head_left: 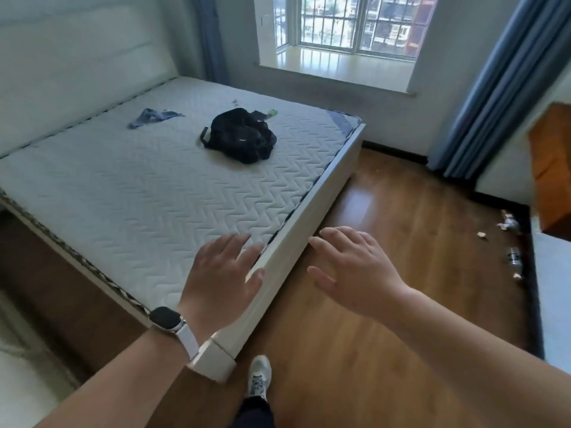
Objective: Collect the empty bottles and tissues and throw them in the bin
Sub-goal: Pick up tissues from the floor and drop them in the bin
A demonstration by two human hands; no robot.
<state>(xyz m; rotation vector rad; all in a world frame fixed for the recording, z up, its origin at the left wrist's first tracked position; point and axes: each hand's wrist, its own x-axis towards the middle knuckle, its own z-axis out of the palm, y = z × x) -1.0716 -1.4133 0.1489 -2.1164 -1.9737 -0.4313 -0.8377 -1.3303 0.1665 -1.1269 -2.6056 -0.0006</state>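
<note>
Small floor litter (508, 223) is too blurred to identify.

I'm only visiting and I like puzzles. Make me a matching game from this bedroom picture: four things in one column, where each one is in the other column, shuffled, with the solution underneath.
Things
1. black backpack
2. smartwatch
3. clear bottle
4. blue cloth

Places
A. on the wooden floor, far right of the picture
B. on the mattress, close to the headboard
C. worn on the left arm
D. on the mattress, well away from the headboard

Pairs: 1-D, 2-C, 3-A, 4-B
</note>
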